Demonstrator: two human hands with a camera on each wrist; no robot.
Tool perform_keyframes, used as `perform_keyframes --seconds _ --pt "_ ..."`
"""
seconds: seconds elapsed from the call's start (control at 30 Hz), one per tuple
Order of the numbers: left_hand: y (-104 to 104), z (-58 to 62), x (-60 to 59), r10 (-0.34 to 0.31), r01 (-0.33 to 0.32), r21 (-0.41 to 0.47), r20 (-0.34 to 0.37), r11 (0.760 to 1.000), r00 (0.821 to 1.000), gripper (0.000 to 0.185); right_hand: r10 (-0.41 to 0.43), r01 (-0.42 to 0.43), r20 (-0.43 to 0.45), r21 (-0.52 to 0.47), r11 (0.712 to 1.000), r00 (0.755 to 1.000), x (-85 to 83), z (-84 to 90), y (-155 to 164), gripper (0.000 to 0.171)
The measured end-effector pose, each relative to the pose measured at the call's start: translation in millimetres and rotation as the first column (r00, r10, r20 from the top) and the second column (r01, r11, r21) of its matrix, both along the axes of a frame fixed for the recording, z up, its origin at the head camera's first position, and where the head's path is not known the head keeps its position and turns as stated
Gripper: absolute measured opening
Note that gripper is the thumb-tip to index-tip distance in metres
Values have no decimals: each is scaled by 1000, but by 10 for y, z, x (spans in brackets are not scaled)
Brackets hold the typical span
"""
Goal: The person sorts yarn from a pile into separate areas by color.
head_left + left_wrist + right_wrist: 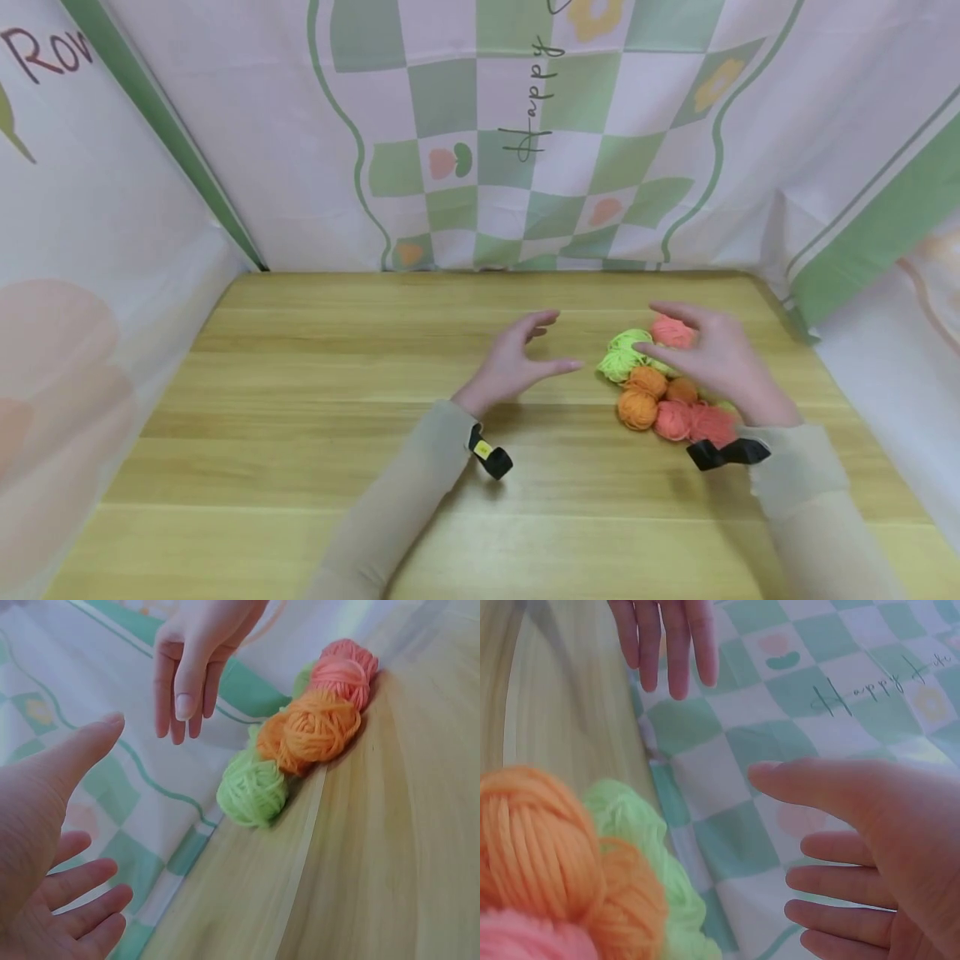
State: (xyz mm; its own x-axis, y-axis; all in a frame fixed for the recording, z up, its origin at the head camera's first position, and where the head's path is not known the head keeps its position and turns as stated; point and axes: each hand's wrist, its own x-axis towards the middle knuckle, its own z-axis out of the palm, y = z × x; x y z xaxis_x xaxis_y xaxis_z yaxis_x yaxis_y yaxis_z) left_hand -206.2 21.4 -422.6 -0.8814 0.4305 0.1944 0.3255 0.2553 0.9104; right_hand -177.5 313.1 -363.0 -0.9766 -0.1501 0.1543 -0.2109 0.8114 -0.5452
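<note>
Several small balls of yarn are bunched together at the right of the table. In the head view I see a light green ball [626,356], orange balls [637,408] and pink balls [672,419], with another pink one [672,332] at the back. My right hand [712,354] hovers over the right side of the bunch, thumb and fingers spread apart, and hides part of it. To the left of the yarn, my left hand [517,358] is held above the table with its palm facing the right hand. Neither hand holds anything.
The wooden table [300,417] meets a checked green and white cloth [502,167] at its back edge. More printed cloth hangs at the left [90,292] and right sides. A black strap [491,457] is on each wrist.
</note>
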Motion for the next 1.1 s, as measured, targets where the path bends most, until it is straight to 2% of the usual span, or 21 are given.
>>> perform_keyframes --seconds 0.37,0.73,0.97,1.1 --pt "154 -15 0 -3 0 48 52 999 999 82 -14 14 30 1 1000 999 -1 1 167 79" --pt "267 -16 24 11 -19 86 89 996 996 79 -58 61 59 -49 997 997 25 -32 302 75" --pt "336 -21 -2 -5 -8 111 120 994 993 78 -74 75 69 -8 997 995 55 -25 356 77" --pt "395 21 -42 -19 3 122 132 992 991 77 -71 71 57 5 997 996 70 -43 410 75"
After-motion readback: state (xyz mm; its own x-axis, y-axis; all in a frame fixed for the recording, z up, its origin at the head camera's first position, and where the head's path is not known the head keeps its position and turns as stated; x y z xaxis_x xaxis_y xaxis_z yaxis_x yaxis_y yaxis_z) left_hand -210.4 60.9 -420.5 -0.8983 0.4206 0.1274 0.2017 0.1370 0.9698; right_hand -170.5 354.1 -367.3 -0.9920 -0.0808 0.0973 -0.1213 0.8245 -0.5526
